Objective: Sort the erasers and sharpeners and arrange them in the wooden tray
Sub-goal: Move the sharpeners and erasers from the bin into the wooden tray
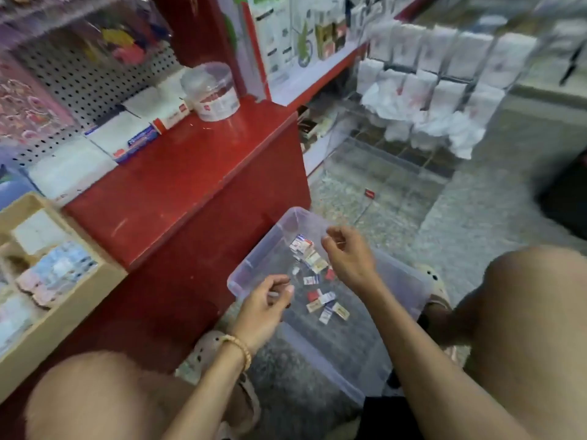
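Note:
A clear plastic bin [397, 281] sits on the floor between my knees, with several small wrapped erasers [320, 296] scattered inside. My left hand [263, 306] hovers over the bin's near left edge, fingers loosely curled, and I cannot make out anything in it. My right hand [346, 252] hangs above the erasers at the bin's far side, fingers curled; the blur hides whether it pinches something. The wooden tray [63, 293] stands on the red shelf at the left, its compartments partly filled with stacked erasers.
A red shelf [178, 185] runs from the left to the middle. A clear round tub [211, 90] and boxes stand at its back. Wire racks of white packets [438, 90] hang to the right. Speckled floor lies beyond the bin.

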`<action>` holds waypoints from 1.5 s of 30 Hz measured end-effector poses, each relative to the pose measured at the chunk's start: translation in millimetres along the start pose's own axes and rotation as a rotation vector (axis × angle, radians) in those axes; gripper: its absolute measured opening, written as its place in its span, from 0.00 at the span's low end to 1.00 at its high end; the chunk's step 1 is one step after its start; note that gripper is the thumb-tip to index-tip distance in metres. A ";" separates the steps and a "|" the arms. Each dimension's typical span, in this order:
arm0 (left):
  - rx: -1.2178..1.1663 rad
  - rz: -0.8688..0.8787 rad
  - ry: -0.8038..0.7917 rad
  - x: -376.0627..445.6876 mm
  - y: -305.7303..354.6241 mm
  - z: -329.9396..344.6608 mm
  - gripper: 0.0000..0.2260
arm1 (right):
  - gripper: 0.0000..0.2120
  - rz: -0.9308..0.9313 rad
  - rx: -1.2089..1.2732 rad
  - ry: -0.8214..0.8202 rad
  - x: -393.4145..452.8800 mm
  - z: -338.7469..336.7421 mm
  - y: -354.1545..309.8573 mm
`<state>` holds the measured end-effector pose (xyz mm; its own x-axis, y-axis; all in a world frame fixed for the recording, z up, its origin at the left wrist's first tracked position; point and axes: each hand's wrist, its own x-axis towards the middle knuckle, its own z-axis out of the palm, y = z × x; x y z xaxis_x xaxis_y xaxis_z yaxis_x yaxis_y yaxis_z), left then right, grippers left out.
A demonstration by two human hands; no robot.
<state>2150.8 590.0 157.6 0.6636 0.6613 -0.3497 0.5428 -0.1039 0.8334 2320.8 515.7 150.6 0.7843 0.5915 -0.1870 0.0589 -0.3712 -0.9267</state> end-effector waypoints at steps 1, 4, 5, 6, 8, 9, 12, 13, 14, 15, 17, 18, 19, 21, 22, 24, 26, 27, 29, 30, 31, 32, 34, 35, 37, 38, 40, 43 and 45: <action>0.053 0.007 -0.016 10.0 -6.9 9.2 0.09 | 0.04 0.041 -0.001 0.035 2.0 -2.3 13.4; 0.252 0.040 -0.061 39.4 -29.4 29.2 0.10 | 0.11 0.141 -0.015 0.087 7.5 -0.7 55.2; 0.312 0.043 -0.081 48.9 -37.2 33.3 0.11 | 0.13 0.186 -0.032 0.078 8.0 1.6 68.6; 0.371 0.039 -0.103 58.2 -44.7 35.7 0.12 | 0.14 0.225 -0.048 0.065 8.8 4.9 81.0; 0.485 0.012 -0.139 76.8 -58.2 37.8 0.15 | 0.14 0.281 -0.070 0.048 12.2 14.4 102.1; 0.531 0.003 -0.156 86.2 -65.1 38.7 0.16 | 0.14 0.302 -0.066 0.050 15.9 20.5 111.5; 0.692 -0.007 -0.244 109.1 -88.8 39.4 0.17 | 0.13 0.350 -0.068 0.059 29.0 41.8 141.8; 0.760 -0.005 -0.285 114.4 -98.5 39.4 0.18 | 0.14 0.375 -0.086 0.044 32.4 49.0 151.7; 0.820 -0.008 -0.319 117.9 -107.4 39.4 0.19 | 0.16 0.397 -0.106 0.026 36.0 56.3 162.3; 0.877 -0.014 -0.341 119.1 -115.2 39.7 0.20 | 0.16 0.417 -0.125 0.004 39.5 63.5 173.2; 0.963 0.035 -0.318 119.2 -127.4 41.1 0.23 | 0.17 0.462 -0.139 -0.015 48.0 78.3 193.6; 0.971 0.087 -0.278 117.9 -129.9 42.8 0.24 | 0.17 0.487 -0.133 -0.011 53.3 84.6 202.2; 0.970 0.143 -0.223 116.5 -130.9 44.4 0.24 | 0.17 0.523 -0.116 -0.006 60.0 91.7 209.2; 0.982 0.184 -0.141 116.5 -131.3 47.0 0.22 | 0.18 0.575 -0.053 0.012 75.6 104.4 218.2; 0.990 0.170 -0.132 117.1 -130.1 47.8 0.21 | 0.17 0.583 -0.015 0.042 84.6 112.0 224.7; 1.002 0.135 -0.132 117.6 -130.6 48.1 0.22 | 0.19 0.605 0.039 0.117 102.8 129.0 234.3; 0.989 0.106 -0.128 117.7 -131.7 47.9 0.21 | 0.29 0.637 0.100 0.150 121.1 153.1 249.9; 0.981 0.095 -0.127 117.7 -131.5 47.8 0.21 | 0.34 0.642 0.145 0.165 128.5 162.3 248.0; 0.971 0.093 -0.117 118.0 -132.4 47.7 0.21 | 0.44 0.706 0.187 0.225 138.9 172.8 235.8; 0.967 0.094 -0.116 117.7 -132.1 47.7 0.21 | 0.46 0.731 0.207 0.241 141.4 174.3 233.1; 0.962 0.094 -0.118 117.5 -132.1 47.6 0.20 | 0.46 0.765 0.228 0.262 143.4 175.9 237.8; 0.960 0.095 -0.113 117.8 -131.7 47.4 0.20 | 0.45 0.755 0.231 0.276 146.1 176.4 243.3; 0.961 0.084 -0.116 119.2 -130.7 47.5 0.21 | 0.43 0.717 0.239 0.312 148.5 176.1 250.4; 0.963 0.076 -0.124 119.1 -130.7 47.8 0.21 | 0.43 0.715 0.210 0.348 149.3 181.2 261.3; 0.968 0.068 -0.124 119.2 -130.8 47.5 0.21 | 0.37 0.685 0.189 0.351 153.9 197.0 292.5; 0.974 0.065 -0.118 119.0 -130.3 47.5 0.21 | 0.33 0.685 0.198 0.323 154.8 201.3 289.8; 0.992 0.073 -0.099 118.8 -129.3 48.1 0.21 | 0.26 0.692 0.283 0.313 158.2 195.1 253.9; 0.985 0.098 -0.082 118.9 -129.6 48.4 0.20 | 0.16 0.715 0.503 0.321 165.6 191.8 241.7; 0.952 0.109 -0.075 119.2 -131.0 48.3 0.19 | 0.16 0.753 0.657 0.320 168.0 189.7 241.4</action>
<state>2183.6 646.6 -13.9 0.7481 0.5670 -0.3449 0.6451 -0.7433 0.1773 2349.6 661.2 -166.3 0.6112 0.1165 -0.7828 -0.7840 -0.0464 -0.6190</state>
